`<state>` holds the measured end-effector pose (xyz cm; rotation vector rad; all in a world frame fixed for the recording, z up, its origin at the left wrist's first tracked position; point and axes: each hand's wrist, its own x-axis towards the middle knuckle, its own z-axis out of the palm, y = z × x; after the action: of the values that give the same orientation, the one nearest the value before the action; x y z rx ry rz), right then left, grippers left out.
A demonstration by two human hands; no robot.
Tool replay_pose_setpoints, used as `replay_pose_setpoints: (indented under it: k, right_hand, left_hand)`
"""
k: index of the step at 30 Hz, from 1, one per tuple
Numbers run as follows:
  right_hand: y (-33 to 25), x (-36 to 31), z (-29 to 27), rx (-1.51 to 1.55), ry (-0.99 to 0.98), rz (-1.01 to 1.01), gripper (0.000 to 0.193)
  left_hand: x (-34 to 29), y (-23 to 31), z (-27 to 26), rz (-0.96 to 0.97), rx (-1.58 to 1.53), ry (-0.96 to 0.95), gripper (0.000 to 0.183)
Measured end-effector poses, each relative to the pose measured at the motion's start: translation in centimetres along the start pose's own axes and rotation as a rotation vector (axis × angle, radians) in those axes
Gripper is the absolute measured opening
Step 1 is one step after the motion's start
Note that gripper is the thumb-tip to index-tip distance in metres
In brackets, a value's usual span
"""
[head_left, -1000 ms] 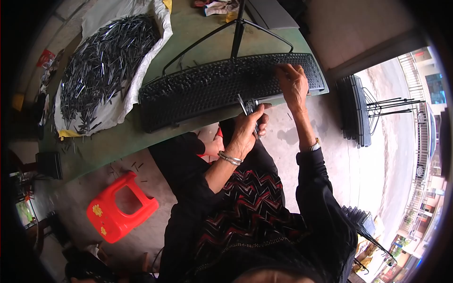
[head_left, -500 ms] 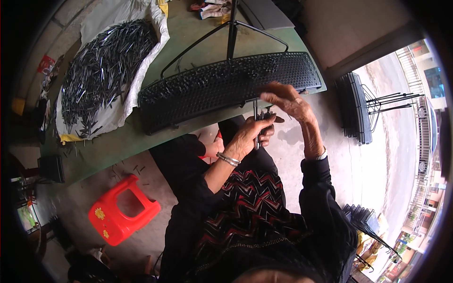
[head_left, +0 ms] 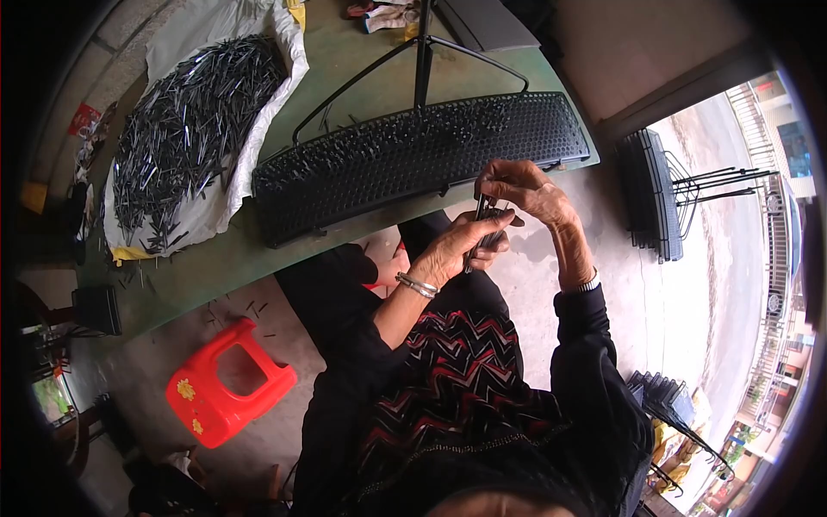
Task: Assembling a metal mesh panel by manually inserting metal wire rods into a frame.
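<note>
My left hand (head_left: 448, 248) is closed round a small bundle of thin dark metal strips (head_left: 481, 212), held over my lap just off the table edge. Above it, my right hand (head_left: 530, 193) has its fingers bent together in a pinch at the bundle's upper end, on what looks like one strip. Just beyond both hands lies a long black perforated panel (head_left: 379, 172) along the table edge. Many small dark pieces stick up from the holes of its far half, while the near rows show bare holes.
A white sack (head_left: 280, 96) holding a heap of dark strips (head_left: 202, 121) lies on the green table (head_left: 207, 280) at left. Black rods (head_left: 422, 69) rise from the panel. A red plastic stool (head_left: 207, 405) stands on the floor. Black racks (head_left: 650, 198) stand at right.
My right hand has moved slightly down and left to the bundle's top, its fingers drawing together there. My left hand keeps its hold on the strips.
</note>
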<state>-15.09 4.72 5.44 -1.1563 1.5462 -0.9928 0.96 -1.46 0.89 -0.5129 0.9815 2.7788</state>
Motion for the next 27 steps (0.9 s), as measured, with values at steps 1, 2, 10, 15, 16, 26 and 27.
replay_pose_setpoints:
  k: [1, 2, 10, 15, 16, 26, 27]
  right_hand:
    - [-0.7, -0.2, 0.2, 0.003, 0.029, 0.026, 0.019]
    - [-1.0, -0.2, 0.3, 0.006, 0.057, 0.052, 0.019]
    - [1.5, 0.3, -0.5, 0.136, 0.197, 0.02, 0.024]
    - [2.1, 0.2, -1.1, 0.219, 0.346, -0.001, 0.025]
    - [2.0, 0.2, -1.2, 0.219, 0.345, -0.001, 0.025]
    - [1.8, -0.3, -2.0, 0.309, 0.436, 0.078, 0.025]
    - [1.5, -0.4, -1.9, 0.277, 0.424, 0.056, 0.025]
  left_hand:
    - [0.0, 0.1, 0.0, -0.002, -0.001, 0.0, 0.04]
    - [0.0, 0.2, 0.0, -0.007, -0.011, 0.0, 0.04]
    - [0.2, 0.3, -0.6, -0.05, -0.052, -0.021, 0.037]
    - [0.2, 0.1, -1.1, -0.048, 0.02, -0.017, 0.031]
    - [0.2, 0.0, -1.2, -0.048, 0.019, -0.015, 0.031]
    - [0.4, -0.8, -1.8, 0.157, -0.13, 0.156, 0.033]
    - [0.4, -0.8, -1.8, 0.2, -0.156, 0.215, 0.033]
